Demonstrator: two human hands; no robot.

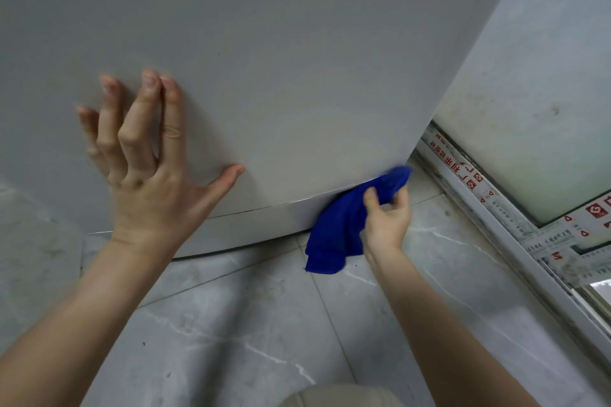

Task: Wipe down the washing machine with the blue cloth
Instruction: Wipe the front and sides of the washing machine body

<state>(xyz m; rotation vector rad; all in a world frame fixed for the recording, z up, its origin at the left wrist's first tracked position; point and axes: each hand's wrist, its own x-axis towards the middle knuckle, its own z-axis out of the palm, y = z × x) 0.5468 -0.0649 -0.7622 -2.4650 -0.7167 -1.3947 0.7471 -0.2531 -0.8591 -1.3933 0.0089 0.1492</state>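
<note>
The grey side panel of the washing machine fills the upper part of the head view, down to its base strip just above the floor. My left hand rests flat against the panel, fingers spread and pointing up. My right hand grips the blue cloth and holds it against the machine's lower right corner. Part of the cloth hangs down below the base strip, and its upper end pokes past the corner.
Grey marble-look floor tiles lie below the machine. At the right runs a white window or door frame with red-printed protective tape, close to the machine's corner. A bit of my beige clothing shows at the bottom edge.
</note>
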